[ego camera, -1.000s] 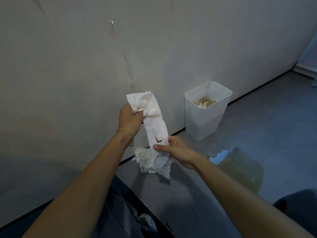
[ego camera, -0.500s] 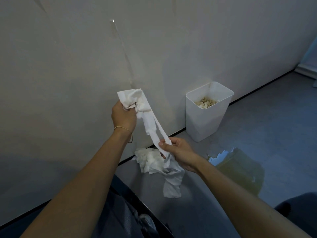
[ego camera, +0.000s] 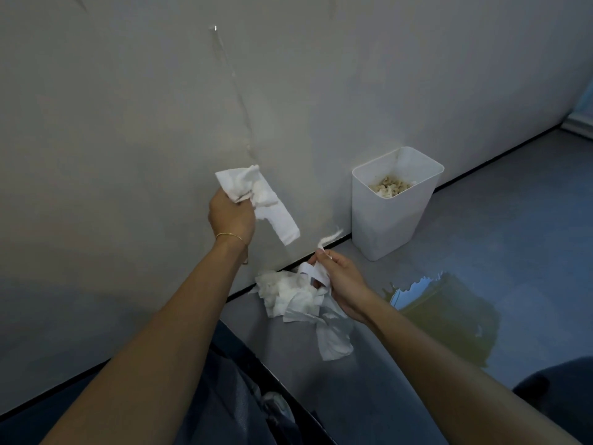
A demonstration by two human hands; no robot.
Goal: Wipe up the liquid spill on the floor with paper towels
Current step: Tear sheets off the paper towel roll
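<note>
My left hand [ego camera: 231, 216] is raised in front of the wall and grips a torn white paper towel piece [ego camera: 268, 205] that hangs down to the right. Lower and to the right, my right hand [ego camera: 341, 282] pinches another torn strip of paper towel [ego camera: 333, 329], whose long end dangles toward the floor. A crumpled heap of white paper towels [ego camera: 284, 292] lies on the grey floor by the wall, just left of my right hand. The yellowish liquid spill [ego camera: 449, 316] spreads over the floor to the right of that hand.
A white rectangular bin [ego camera: 385, 220] with crumpled scraps inside stands against the wall beyond the spill. The wall [ego camera: 128, 123] fills the left and top. My knees in dark cloth [ego camera: 231, 396] are at the bottom, with another dark shape [ego camera: 558, 377] at the lower right.
The towel that was stretched between both hands has torn in two. My left hand keeps the upper piece, and my right hand has dropped slightly with the lower strip.
</note>
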